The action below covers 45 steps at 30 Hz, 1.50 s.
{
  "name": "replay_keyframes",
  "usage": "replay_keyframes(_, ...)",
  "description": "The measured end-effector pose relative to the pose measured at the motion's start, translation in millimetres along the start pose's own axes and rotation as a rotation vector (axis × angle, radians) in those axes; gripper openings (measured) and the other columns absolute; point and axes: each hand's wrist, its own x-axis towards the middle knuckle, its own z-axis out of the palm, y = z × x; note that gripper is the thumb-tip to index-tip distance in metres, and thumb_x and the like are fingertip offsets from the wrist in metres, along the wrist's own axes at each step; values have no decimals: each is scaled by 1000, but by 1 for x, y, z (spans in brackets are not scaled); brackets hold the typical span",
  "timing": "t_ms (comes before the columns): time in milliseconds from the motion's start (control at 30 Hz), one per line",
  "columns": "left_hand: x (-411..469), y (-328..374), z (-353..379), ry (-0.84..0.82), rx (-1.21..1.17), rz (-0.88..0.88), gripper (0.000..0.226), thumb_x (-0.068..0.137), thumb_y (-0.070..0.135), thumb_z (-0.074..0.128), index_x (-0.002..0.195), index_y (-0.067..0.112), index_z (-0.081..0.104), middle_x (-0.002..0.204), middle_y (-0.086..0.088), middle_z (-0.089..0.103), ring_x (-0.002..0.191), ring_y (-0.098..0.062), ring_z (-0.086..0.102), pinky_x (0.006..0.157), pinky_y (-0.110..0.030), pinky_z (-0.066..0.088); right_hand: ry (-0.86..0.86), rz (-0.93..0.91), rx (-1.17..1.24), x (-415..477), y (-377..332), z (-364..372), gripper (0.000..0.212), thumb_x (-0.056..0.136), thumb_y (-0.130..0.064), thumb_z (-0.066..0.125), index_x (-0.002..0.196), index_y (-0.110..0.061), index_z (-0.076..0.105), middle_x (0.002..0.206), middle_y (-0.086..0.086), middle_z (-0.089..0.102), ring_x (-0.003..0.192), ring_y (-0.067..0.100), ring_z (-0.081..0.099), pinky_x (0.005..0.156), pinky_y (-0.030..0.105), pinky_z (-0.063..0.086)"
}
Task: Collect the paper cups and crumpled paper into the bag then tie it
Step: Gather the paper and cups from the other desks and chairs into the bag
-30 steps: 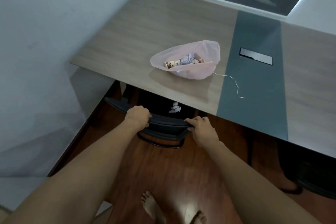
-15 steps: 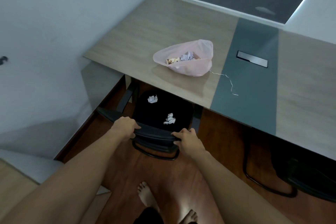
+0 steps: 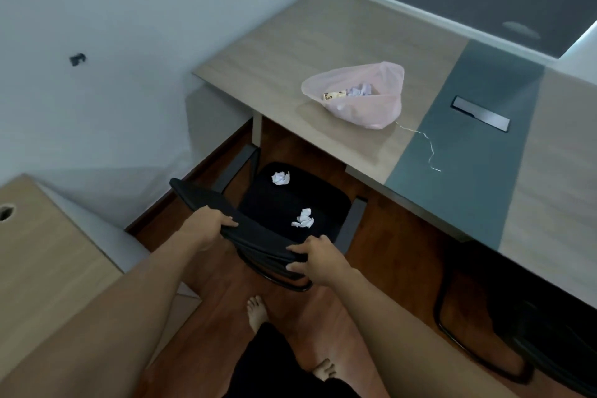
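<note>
A pink plastic bag [image 3: 361, 107] lies open on the desk [image 3: 290, 52], with a paper cup [image 3: 334, 95] and crumpled paper [image 3: 358, 90] inside. A white string [image 3: 426, 145] trails from it over the grey strip. Two balls of crumpled paper sit on the black chair seat [image 3: 290, 200]: one at the back left [image 3: 280, 178], one nearer the front [image 3: 303, 219]. My left hand [image 3: 211, 224] grips the top of the chair's backrest [image 3: 258, 236] at its left. My right hand [image 3: 311, 257] holds the same edge at the right, fingers over it.
A white wall runs along the left. A light wooden surface [image 3: 42, 262] stands at the lower left. A second black chair [image 3: 533, 326] sits under the desk at the right. A metal cable hatch [image 3: 479, 113] is set in the grey strip. My bare feet [image 3: 256, 313] stand on the wooden floor.
The chair has come out from under the desk toward me, both hands on its backrest. Its seat now shows fully, with a second paper ball in sight.
</note>
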Motion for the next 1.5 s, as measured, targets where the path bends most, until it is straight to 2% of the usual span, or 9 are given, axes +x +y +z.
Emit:
replay_keyframes(167,-10,8,-17,-168,-172,-79,58,99,21,58,155,35,56,165,9,45,157,-24,36,134,-42,15,-93,-79,37,-3,3,-14,64,96,-57,79,155,-34,64,144,5,64,127,22,56,102,31,45)
replay_keyframes(300,4,16,-47,-412,-423,-214,53,88,60,59,120,21,73,143,-3,62,128,-24,57,122,-44,40,-155,-67,204,9,15,-39,41,100,-67,69,120,-35,85,114,-8,83,104,9,75,96,33,61)
replay_keyframes(433,32,22,-70,-436,-387,-253,67,91,62,53,142,21,66,146,0,64,131,-24,60,119,-44,45,-130,-43,129,41,26,-80,36,105,-68,59,95,-39,78,93,-10,78,87,11,72,81,31,59)
replay_keyframes(600,70,42,-116,-354,-863,-245,41,111,45,49,138,20,66,130,3,77,118,-23,71,101,-39,57,103,-40,99,83,30,-167,42,112,-55,53,95,-25,77,73,-11,66,67,2,59,61,21,41)
replay_keyframes(700,94,55,-152,-185,-1063,-229,33,108,40,52,126,22,73,112,8,83,110,-22,77,86,-34,58,258,-57,115,114,33,-218,45,112,-53,54,96,-21,81,83,-6,76,78,13,70,77,36,57)
replay_keyframes(1000,192,118,-231,35,-1520,-217,33,109,35,51,123,16,75,112,1,83,108,-25,79,99,-42,60,601,-199,-27,213,42,-377,27,107,-38,58,110,-24,81,114,2,78,113,28,67,96,43,53)
replay_keyframes(1267,332,210,-248,75,-1773,-436,38,106,51,56,118,17,68,116,-1,78,96,-21,70,83,-36,58,423,58,-468,320,96,-466,58,102,-46,66,154,-24,50,159,14,42,153,35,36,123,60,29)
replay_keyframes(1400,411,254,-239,37,-1877,-640,62,85,72,72,117,19,68,113,-2,72,87,-19,68,93,-46,63,345,55,-524,352,130,-476,58,105,-47,65,154,-20,48,153,13,49,146,36,46,117,60,37)
replay_keyframes(1500,453,281,-233,87,-1955,-743,56,90,59,75,128,18,68,117,-4,74,97,-23,72,74,-36,63,298,-11,-470,368,151,-480,47,109,-40,60,149,-17,52,142,14,59,131,38,61,98,49,49)
